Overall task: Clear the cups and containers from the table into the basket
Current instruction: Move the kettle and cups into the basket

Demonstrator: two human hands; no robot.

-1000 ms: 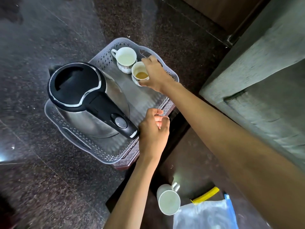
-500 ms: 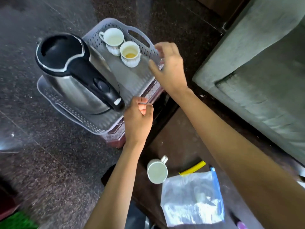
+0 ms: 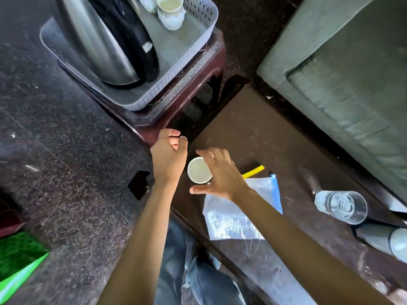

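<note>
We are holding our right hand (image 3: 220, 176) spread wide just over the white cup (image 3: 198, 171), which is standing at centre frame on the dark table (image 3: 253, 128); we cannot tell whether the fingers are touching it. Our left hand (image 3: 168, 157) is hovering just left of the cup, curled into a fist and gripping nothing. At upper left, the basket (image 3: 176, 84) is carrying a kettle (image 3: 99, 40) and another cup (image 3: 170, 13).

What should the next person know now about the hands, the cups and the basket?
Left hand: fingers curled, holds nothing.
Right hand: spread over the white cup on the table, no grip yet.
Done: one cup and a second cup beside it stand in the basket, with the kettle.
Left: the white cup and the glass on the table.
</note>
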